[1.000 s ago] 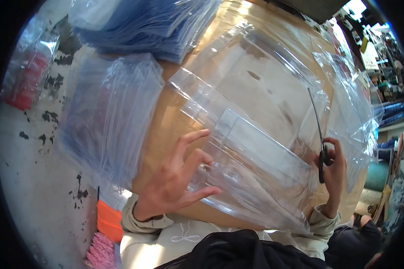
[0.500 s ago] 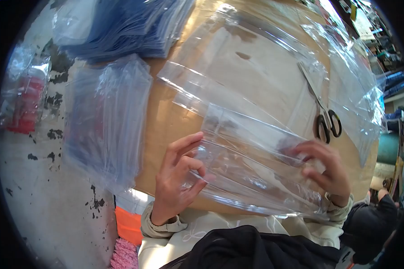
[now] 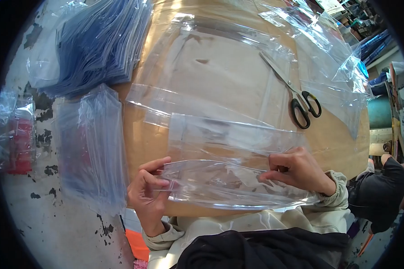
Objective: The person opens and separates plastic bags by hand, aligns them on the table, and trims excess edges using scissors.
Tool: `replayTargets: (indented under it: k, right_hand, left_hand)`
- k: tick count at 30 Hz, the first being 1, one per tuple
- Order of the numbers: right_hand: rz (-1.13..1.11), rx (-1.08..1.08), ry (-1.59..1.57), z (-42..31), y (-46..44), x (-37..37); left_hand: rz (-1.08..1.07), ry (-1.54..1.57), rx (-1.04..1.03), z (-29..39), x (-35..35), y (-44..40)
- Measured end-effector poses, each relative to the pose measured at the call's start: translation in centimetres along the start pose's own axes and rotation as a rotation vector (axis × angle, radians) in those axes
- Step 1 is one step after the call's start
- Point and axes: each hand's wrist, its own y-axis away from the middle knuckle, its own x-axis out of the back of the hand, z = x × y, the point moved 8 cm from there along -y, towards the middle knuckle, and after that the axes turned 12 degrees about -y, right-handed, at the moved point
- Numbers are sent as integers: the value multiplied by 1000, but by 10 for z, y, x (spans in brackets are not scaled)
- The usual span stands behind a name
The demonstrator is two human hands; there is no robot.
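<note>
A clear plastic bag (image 3: 211, 179) lies at the table's near edge, its upper edge bowed between my two hands. My left hand (image 3: 150, 190) pinches the bag's left end between thumb and fingers. Toward the right end, my right hand (image 3: 296, 168) has its fingers closed on the upper edge of the same plastic. More clear plastic sheeting (image 3: 229, 71) is spread flat beyond the bag. Scissors (image 3: 292, 89) with black handles rest on that side, blades partly apart, above my right hand.
At left stands a pile of clear plastic bags (image 3: 92, 152), with a larger bluish stack (image 3: 98, 45) behind it. Red packets (image 3: 20, 143) lie far left on a worn grey surface. Crumpled clear film (image 3: 332, 67) covers the right side. Another person (image 3: 377, 193) is at the right.
My right hand has moved left and closed on the plastic's upper edge. My left hand still pinches the left end. The whole view has shifted, so the table's contents sit further left.
</note>
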Motion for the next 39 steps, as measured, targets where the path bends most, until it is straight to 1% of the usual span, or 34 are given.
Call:
replayTargets:
  k: [5,8,9,12,13,16,20,23,26,32,38,39]
  right_hand:
    - [108,89,100,-1,4,4]
    - [334,85,72,2,5,31]
    - [398,29,51,11,10,45]
    - [545,135,277,8,16,81]
    - [527,64,177,17,16,81]
    - [307,-28,69,34,12,70]
    - [319,-74,27,45,15,70]
    - [243,-24,138,42,14,71]
    - [221,-71,109,45,15,74]
    - [246,-150,-7,51,17,76]
    - [255,-232,-11,56,20,77]
    - [243,-187,-10,52,19,76]
  left_hand:
    - [29,12,31,-5,-1,-1]
    - [37,-4,30,-7,0,-3]
    - [42,-7,31,-8,0,-3]
    - [38,3,35,-10,-1,-4]
    - [37,1,35,-11,-2,-5]
    - [36,-8,47,-12,-4,-7]
    - [38,-19,62,-12,-5,-7]
    - [35,-16,52,-13,-6,-8]
    - [35,-19,53,-12,-7,-9]
    - [51,-9,59,-10,-4,-6]
    - [108,4,44,-9,3,-2]
    - [125,14,36,-8,5,-1]
